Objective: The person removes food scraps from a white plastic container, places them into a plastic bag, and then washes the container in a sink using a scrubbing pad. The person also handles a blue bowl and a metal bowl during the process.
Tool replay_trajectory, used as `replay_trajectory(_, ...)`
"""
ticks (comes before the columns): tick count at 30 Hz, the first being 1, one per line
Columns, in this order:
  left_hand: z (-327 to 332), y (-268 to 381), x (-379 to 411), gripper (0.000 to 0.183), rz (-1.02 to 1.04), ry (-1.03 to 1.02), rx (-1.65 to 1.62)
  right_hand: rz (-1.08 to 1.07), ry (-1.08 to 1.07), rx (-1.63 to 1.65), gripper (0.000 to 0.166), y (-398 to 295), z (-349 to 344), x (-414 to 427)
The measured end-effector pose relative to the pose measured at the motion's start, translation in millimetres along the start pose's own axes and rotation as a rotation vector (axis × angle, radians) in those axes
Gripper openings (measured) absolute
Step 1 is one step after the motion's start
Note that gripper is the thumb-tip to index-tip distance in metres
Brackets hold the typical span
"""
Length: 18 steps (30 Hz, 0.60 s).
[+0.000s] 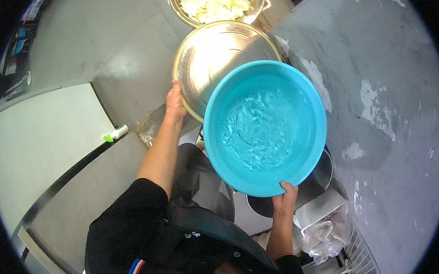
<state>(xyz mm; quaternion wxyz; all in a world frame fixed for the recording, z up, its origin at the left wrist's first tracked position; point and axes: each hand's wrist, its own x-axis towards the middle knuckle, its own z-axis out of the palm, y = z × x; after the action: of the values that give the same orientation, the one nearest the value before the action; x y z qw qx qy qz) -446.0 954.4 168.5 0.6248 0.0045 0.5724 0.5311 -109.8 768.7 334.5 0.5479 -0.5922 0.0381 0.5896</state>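
My right hand (286, 198) grips the near rim of a round blue plastic basin (212, 144), thumb on top of the rim. Clear, rippling water (259, 128) fills the basin's lower part. At arm's length, my left hand (175, 101) holds the left rim of a wide, shiny metal lid or shallow basin (205, 60) with ring-shaped ridges. The blue basin covers this metal piece's near right part; whether the two touch, I cannot tell. Just beyond it stands a metal bowl (171, 2) of pale, cut leafy vegetable, probably cabbage (216, 3).
A white bottle with a green cap (118, 132) lies by the edge of a pale board (49, 138) on the left. A scuffed grey wall (388, 91) rises on the right. Below the basin are a dark round container (317, 177), a clear plastic bag (322, 239) and a wire rack (364, 259).
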Motion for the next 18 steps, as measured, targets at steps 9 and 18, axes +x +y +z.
replay_trajectory(9,-2,-59,18,0.063,0.201,0.186,1.468,0.023,0.049,0.008,0.067,17,-15,-9)
replay_trajectory(18,86,54,-23,0.05,-0.109,-0.568,0.783,0.086,0.01,0.143,0.066,41,-17,-22)
